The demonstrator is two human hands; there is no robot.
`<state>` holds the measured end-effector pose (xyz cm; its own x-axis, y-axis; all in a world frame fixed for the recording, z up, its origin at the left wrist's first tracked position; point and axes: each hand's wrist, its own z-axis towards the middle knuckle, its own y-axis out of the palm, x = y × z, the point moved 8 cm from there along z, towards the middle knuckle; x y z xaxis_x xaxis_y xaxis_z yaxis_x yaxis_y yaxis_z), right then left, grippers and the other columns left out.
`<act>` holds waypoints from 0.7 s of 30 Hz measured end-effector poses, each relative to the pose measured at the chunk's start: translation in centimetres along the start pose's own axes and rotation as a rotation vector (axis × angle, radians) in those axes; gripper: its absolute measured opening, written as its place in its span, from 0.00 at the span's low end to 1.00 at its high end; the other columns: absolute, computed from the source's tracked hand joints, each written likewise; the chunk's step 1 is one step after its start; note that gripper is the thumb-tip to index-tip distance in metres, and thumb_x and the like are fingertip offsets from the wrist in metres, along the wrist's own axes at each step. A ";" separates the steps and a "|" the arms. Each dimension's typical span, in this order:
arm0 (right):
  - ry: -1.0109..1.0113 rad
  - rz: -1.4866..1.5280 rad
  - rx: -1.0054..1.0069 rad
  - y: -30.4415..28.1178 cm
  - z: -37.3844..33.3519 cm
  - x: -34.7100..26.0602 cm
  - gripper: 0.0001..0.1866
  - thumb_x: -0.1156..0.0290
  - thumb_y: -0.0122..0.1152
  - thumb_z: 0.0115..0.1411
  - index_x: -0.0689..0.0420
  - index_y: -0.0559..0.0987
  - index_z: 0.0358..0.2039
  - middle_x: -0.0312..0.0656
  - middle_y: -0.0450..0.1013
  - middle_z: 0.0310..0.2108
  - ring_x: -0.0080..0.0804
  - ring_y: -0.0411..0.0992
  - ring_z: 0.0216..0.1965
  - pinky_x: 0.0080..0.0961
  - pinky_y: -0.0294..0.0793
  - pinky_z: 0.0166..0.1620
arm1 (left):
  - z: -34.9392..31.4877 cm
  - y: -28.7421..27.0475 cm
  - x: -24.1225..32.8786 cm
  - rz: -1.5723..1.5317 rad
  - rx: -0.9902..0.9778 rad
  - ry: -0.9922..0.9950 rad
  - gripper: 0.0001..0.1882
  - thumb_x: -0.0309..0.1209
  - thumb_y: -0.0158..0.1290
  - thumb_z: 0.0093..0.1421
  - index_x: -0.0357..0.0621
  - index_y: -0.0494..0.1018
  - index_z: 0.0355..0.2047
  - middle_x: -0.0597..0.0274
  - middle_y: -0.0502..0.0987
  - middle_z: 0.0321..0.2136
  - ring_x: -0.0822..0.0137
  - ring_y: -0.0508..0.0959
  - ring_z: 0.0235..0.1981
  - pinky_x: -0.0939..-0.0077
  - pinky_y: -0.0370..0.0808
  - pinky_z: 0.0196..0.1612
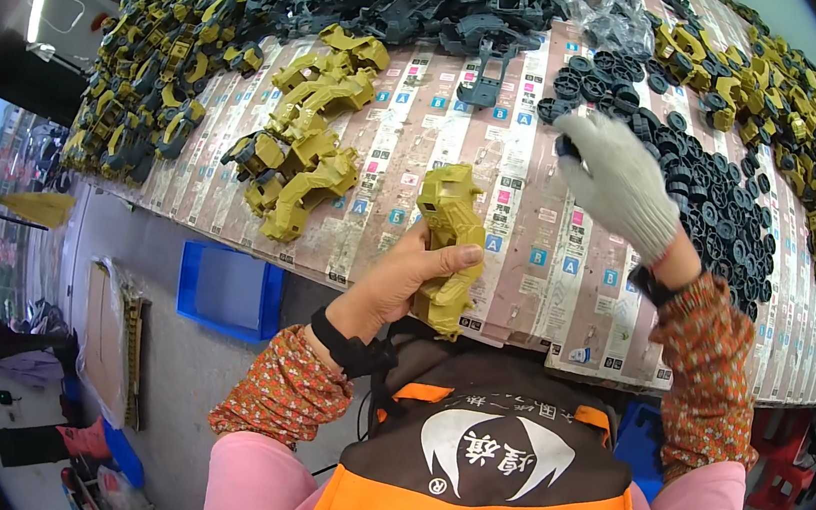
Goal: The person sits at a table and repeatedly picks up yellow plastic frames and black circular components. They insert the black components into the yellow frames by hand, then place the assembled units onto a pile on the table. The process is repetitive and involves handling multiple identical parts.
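Observation:
My bare left hand (pixel 393 279) is closed around a yellow plastic toy car body shell (pixel 453 210) near the table's front edge, its thumb lying across the shell. Further right and higher, my right hand (pixel 620 178) wears a white knit glove. Its fingers pinch a small dark plastic wheel (pixel 567 145), mostly hidden by the glove. Beside that hand spreads a heap of loose black wheels (pixel 723 226). A single dark chassis piece (pixel 484 82) lies beyond the held shell. To its left, several yellow body shells (pixel 313 189) form a row.
Printed cardboard sheets cover the table (pixel 397 173). Dark chassis parts (pixel 426 5) pile up at the back. Yellow-and-black toy cars (pixel 164 56) crowd the far left, and more toy cars (pixel 795 128) line the right. Below the table's left edge is a blue bin (pixel 189 280).

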<state>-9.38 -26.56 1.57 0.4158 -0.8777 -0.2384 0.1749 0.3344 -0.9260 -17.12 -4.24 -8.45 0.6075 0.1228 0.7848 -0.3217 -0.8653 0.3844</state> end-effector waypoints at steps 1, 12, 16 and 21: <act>0.062 0.277 -0.079 0.1 -0.7 -0.9 0.19 0.72 0.62 0.64 0.64 0.78 0.54 0.47 0.78 0.40 0.38 0.77 0.45 0.35 0.78 0.49 | -0.1 -0.2 -0.1 -0.023 0.006 0.030 0.39 0.40 0.70 0.63 0.42 0.63 0.67 0.62 0.77 0.49 0.68 0.80 0.49 0.66 0.83 0.51; 0.474 1.480 -0.057 3.9 -7.5 -4.5 0.26 0.69 0.57 0.74 0.64 0.70 0.69 0.40 0.76 0.52 0.27 0.76 0.50 0.29 0.80 0.56 | -0.3 4.3 -1.1 -0.056 0.002 0.259 0.32 0.46 0.57 0.74 0.48 0.58 0.70 0.63 0.74 0.54 0.70 0.79 0.51 0.70 0.82 0.51; 0.453 1.504 -0.077 3.9 -8.1 -4.5 0.26 0.71 0.57 0.74 0.64 0.70 0.69 0.42 0.76 0.54 0.27 0.76 0.52 0.29 0.81 0.56 | 0.0 4.4 -1.4 0.017 0.031 0.339 0.30 0.41 0.57 0.75 0.45 0.57 0.68 0.62 0.73 0.53 0.70 0.79 0.49 0.71 0.81 0.52; 0.561 1.449 -0.001 4.3 -9.1 -4.1 0.25 0.72 0.58 0.73 0.64 0.72 0.68 0.45 0.79 0.54 0.29 0.79 0.51 0.27 0.82 0.51 | 0.3 4.3 -1.1 0.285 0.070 0.480 0.31 0.38 0.58 0.75 0.41 0.55 0.67 0.58 0.75 0.54 0.66 0.79 0.53 0.67 0.78 0.56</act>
<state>-18.42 -24.67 -4.07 -0.1520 0.1724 -0.9732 -0.0674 0.9806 0.1842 -18.92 -8.25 -7.81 0.0991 0.0724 0.9924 -0.3659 -0.9248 0.1040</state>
